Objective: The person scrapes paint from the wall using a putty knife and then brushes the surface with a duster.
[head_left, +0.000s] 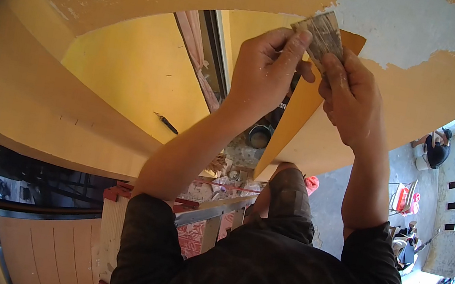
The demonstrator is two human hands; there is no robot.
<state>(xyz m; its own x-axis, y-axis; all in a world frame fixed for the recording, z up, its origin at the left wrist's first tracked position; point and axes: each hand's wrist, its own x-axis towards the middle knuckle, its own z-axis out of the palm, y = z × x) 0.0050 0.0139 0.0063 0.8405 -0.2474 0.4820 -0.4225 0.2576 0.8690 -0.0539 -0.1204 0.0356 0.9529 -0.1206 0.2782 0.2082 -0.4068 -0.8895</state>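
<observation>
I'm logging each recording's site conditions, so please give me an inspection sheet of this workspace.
Surface: orange painted wall, flaking in spots, with a large pale grey patch.
Job's things: a worn, flat, smeared piece; exact type unclear.
Clutter: dark bucket and mixed items below, many too small to name; dark-handled tool against the yellow surface.
Grips: left grip pinches the piece's left side; right grip holds its lower right.
Cables: nothing clearly seen.
Surroundings: ladder beside the person; pink curtain; another person off to the right.
</observation>
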